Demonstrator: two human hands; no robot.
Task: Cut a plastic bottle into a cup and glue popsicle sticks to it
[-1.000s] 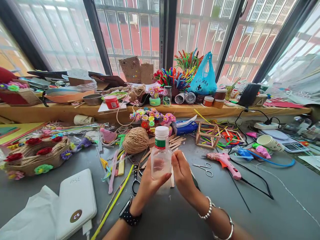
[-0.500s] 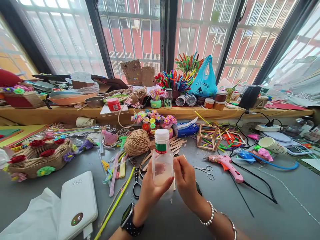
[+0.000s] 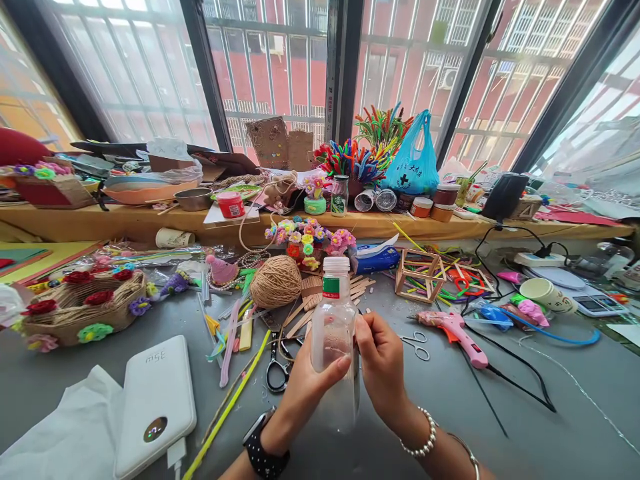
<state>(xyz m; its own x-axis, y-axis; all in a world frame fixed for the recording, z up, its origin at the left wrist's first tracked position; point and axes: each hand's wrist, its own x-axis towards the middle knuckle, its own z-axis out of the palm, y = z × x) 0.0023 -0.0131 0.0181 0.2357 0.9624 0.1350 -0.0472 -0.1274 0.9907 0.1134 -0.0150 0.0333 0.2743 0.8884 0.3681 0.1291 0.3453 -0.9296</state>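
Note:
A small clear plastic bottle (image 3: 334, 320) with a white cap and a green label stands upright in front of me. My left hand (image 3: 305, 381), with a black watch on the wrist, wraps round its lower half. My right hand (image 3: 383, 363), wearing a bead bracelet, is closed against the bottle's right side, with fingers pinched at its wall. What the pinch holds is too small to make out. Black-handled scissors (image 3: 276, 367) lie on the grey table (image 3: 525, 427) just left of my hands.
A pink glue gun (image 3: 453, 328) and small scissors (image 3: 416, 345) lie to the right, a twine ball (image 3: 276, 281) and wooden sticks behind the bottle. A white power bank (image 3: 155, 400) and flower-trimmed basket (image 3: 75, 308) sit left. A cluttered wooden shelf (image 3: 100, 223) runs below the windows.
The bottle has come slightly nearer and to the right in both hands. My right fingers have closed in against its side.

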